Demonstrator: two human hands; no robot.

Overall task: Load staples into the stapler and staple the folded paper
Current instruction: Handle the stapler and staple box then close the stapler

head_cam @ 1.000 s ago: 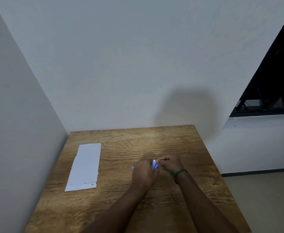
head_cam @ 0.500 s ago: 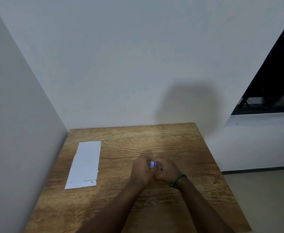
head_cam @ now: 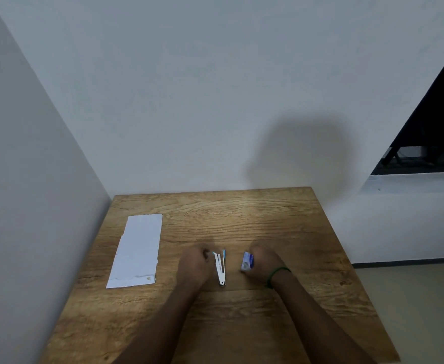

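A small stapler (head_cam: 220,267) lies opened on the wooden table (head_cam: 241,222), its metal arms spread in a narrow V with blue tips at the far end. My left hand (head_cam: 193,264) rests just left of it, fingers curled near its far end; whether they pinch something I cannot tell. My right hand (head_cam: 261,262), with a green band at the wrist, is closed around a small blue and white staple box (head_cam: 247,261) a little right of the stapler. The folded white paper (head_cam: 138,250) lies flat at the table's left side.
The table stands in a corner, with white walls close behind and on the left. Its right edge drops to a pale floor (head_cam: 412,311). A dark window opening (head_cam: 431,143) is at the far right.
My hands were together over the staple box and stapler; now they have parted. The opened stapler shows between them, and the box has gone right with my right hand.
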